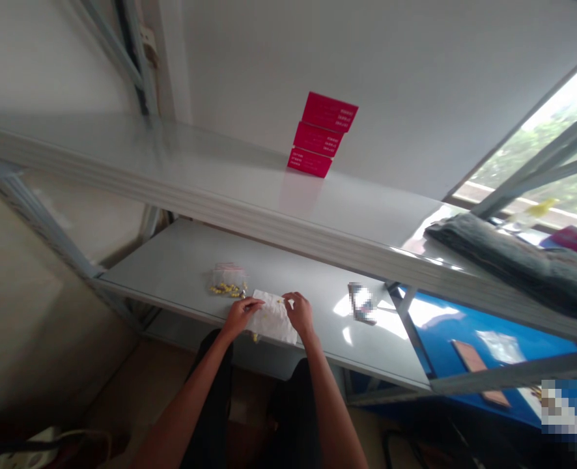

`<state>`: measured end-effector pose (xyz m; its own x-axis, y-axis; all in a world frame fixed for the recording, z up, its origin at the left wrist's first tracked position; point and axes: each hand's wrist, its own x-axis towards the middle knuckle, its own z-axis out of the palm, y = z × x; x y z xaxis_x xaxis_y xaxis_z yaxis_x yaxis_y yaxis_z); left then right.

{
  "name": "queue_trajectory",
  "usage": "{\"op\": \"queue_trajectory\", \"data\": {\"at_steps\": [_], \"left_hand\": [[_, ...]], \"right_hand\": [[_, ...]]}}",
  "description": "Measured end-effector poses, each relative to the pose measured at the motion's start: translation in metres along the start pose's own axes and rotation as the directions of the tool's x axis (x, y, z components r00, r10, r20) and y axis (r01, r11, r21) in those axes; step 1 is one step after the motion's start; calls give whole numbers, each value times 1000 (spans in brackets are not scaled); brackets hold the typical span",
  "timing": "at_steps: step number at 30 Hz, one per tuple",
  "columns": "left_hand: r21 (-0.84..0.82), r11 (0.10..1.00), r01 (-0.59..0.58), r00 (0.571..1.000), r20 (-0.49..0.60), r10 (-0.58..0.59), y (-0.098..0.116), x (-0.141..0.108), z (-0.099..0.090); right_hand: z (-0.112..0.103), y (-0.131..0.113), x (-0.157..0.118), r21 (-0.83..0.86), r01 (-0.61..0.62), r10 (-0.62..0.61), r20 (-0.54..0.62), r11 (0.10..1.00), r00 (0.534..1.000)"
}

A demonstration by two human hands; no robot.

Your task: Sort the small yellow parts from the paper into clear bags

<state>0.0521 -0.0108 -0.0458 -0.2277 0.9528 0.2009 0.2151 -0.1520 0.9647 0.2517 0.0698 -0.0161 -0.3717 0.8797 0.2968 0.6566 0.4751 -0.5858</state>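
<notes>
— Hands?
— Left hand [239,317], palm down, right hand [299,312] likewise: fingers [258,302] slightly apart on crumpled white paper sheet [271,317], grip unclear.
— Location?
— Sheet on grey metal shelf [181,260], just beside clear plastic bag [228,277] and small yellow pieces [225,288].

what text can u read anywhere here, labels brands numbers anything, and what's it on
Nothing can be quoted.
Three stacked red cardboard boxes: white print, too small to read.
Small clear plastic bag: reddish marks along its top, too blurred to read.
Pixelated flat item on the grey metal shelf: unreadable.
</notes>
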Motion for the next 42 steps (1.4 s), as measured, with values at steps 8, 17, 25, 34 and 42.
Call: {"op": "queue_trajectory", "data": {"at_steps": [8, 17, 25, 34, 42], "left_hand": [[-2, 1000, 0, 1000, -9, -1, -3, 0, 1], [5, 1000, -17, 1000, 3, 17, -5, 1, 0], [-11, 1000, -7, 1000, 15, 7, 1, -1, -1], [-41, 999, 0, 999, 45, 2, 6, -2, -3], [-59, 998, 4, 1000, 21, -3, 2, -1, -2]], "right_hand": [[18, 4, 1, -181, 13, 1, 77, 983, 997], [6, -13, -12, 301, 125, -152, 68, 945, 986], [2, -25, -13, 284, 138, -177, 114, 949, 978], [7, -24, -15, 248, 117, -157, 148, 962, 976], [5, -22, -10, 442, 72, -217, 288, 894, 933]]}}
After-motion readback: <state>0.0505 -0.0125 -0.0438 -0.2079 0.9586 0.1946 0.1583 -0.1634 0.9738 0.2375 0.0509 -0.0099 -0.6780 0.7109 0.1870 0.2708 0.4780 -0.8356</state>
